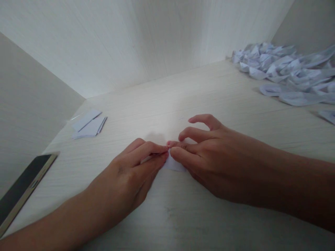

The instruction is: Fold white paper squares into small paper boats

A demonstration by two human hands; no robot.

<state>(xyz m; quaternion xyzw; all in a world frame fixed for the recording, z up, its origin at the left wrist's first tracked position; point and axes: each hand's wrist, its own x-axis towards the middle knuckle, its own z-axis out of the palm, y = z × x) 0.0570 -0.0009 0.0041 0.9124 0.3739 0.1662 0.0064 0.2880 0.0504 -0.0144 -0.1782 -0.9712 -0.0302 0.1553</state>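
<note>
A small white piece of paper [175, 165] lies at the middle of the table, mostly covered by my fingers. My left hand [138, 165] pinches its upper left part between thumb and fingertips. From the other side, my right hand [206, 153] presses thumb and index finger together on the paper, the tips touching those of my left hand. The other right fingers are bent and lifted off the tabletop. Whether the paper is folded under the fingertips is hidden.
On the left lies a small stack of white paper pieces [90, 126]. Nearer, at the left edge, is a dark-screened phone [24, 184] with a gold rim. Many folded white paper pieces [285, 69] are heaped at the back right. Pale panels [104, 42] rise behind the tabletop.
</note>
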